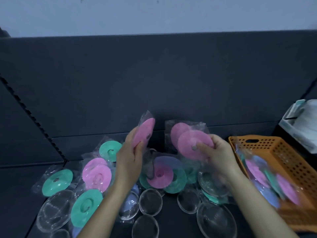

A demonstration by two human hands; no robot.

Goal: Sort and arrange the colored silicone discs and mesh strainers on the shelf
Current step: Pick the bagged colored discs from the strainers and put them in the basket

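My left hand (131, 157) holds a pink silicone disc (144, 132) in a clear bag, tilted on edge above the shelf. My right hand (217, 155) grips a bagged pair of pink discs (190, 143), thumb on the front disc's centre. Below lie more bagged discs: green ones (57, 182) (86, 207) (109, 150), a pink pair (97, 175), and a pile of pink, green and blue discs (163, 174). Round mesh strainers (54, 209) (150, 201) (215, 220) lie along the front.
The dark shelf (20, 194) has a dark back panel (154, 83) and a notched upright at the left. An orange perforated basket (291, 157) at the right holds several bagged discs (267, 182). White packaged goods (301, 124) stand behind it.
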